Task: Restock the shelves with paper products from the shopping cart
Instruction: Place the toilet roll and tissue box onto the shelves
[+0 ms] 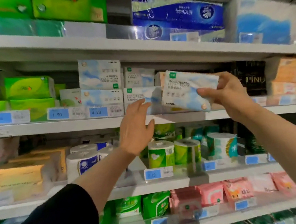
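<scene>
Dark sleeve (63, 219), bare forearms

Right hand (230, 93) grips a tilted tissue pack (185, 90) at the shelf (54, 125); left hand (136, 129) spread beside it.

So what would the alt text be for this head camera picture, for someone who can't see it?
A person's right hand grips a pale blue pack of facial tissue, tilted, at the front of a store shelf beside matching packs. The left hand reaches open toward it. Toilet rolls stand on the shelf below.

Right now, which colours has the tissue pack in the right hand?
White with pale blue patches, in the head view: tissue pack, right hand.
</scene>
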Tool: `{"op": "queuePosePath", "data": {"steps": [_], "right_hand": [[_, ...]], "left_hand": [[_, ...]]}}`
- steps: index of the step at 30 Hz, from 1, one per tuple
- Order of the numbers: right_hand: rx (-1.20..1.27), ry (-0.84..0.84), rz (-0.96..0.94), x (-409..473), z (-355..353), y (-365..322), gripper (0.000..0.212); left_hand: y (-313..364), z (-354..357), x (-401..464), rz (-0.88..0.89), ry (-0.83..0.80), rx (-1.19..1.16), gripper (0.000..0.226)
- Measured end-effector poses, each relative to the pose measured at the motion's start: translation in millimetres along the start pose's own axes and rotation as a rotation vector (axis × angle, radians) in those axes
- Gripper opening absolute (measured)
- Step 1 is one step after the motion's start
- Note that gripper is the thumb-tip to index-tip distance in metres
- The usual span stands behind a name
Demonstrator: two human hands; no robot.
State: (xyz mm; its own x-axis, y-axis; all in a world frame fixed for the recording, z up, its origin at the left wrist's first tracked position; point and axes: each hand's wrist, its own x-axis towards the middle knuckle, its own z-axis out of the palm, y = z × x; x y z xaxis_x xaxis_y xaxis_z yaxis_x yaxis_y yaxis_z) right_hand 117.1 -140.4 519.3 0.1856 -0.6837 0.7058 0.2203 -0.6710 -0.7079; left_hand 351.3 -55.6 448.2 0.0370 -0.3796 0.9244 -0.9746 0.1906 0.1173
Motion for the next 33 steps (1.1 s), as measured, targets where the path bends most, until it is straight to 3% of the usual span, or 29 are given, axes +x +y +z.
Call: {"op": "queuePosePath", "data": {"steps": [3,6,10,22,29,33], "right_hand": [[0.021,0.047,-0.087,30,21,-21,0.054],[0.039,0.031,-0.143,49,47,-26,0.049],[0.018,-0.037,-0.195,69,72,-20,0.052],[0.091,-0.156,-0.214,104,105,12,0.057],[0.142,-0.254,-0.083,110,110,20,0.038],[0.125,-0.193,-0.040,115,121,24,0.032]], "left_hand": [[-31,-11,12,0.052,-0.008,0.257,0.066],[-58,-23,16,0.015,-0.142,0.456,0.080],[-84,-22,5,-0.006,-0.266,0.533,0.069],[-102,-11,-4,0.023,-0.241,0.524,0.066],[-96,-14,-4,-0.020,-0.331,0.557,0.068],[-95,-14,-3,-0.040,-0.351,0.566,0.063]]}}
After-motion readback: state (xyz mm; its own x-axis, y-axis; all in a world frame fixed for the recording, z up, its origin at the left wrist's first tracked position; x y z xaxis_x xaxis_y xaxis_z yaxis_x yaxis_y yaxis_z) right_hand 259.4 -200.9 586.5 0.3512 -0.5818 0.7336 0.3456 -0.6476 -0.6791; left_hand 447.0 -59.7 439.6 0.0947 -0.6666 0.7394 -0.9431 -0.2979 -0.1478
